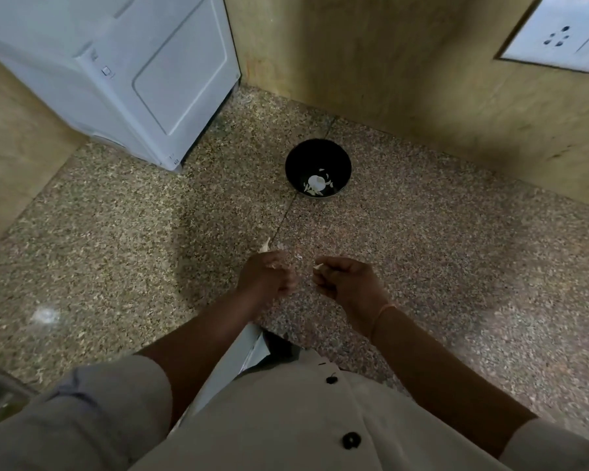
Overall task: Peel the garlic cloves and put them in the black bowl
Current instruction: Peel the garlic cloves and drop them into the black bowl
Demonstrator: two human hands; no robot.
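Observation:
A black bowl (317, 168) stands on the speckled granite counter, well beyond my hands. A white garlic piece (315, 183) and a few peel flakes lie in its bottom. My left hand (267, 277) is curled round garlic (265, 247), whose pale tip sticks out above the knuckles. My right hand (342, 280) pinches a small pale bit of garlic or skin (318, 266) at its fingertips. Both hands hover close together over the counter near me, a small gap between them. Whether the bit is clove or peel is too small to tell.
A white appliance (123, 69) stands at the back left corner of the counter (116, 253). Yellowish walls close the counter at the back and right, with a white socket plate (565, 35) on the right wall. A few thin peel scraps (298, 257) lie by my hands.

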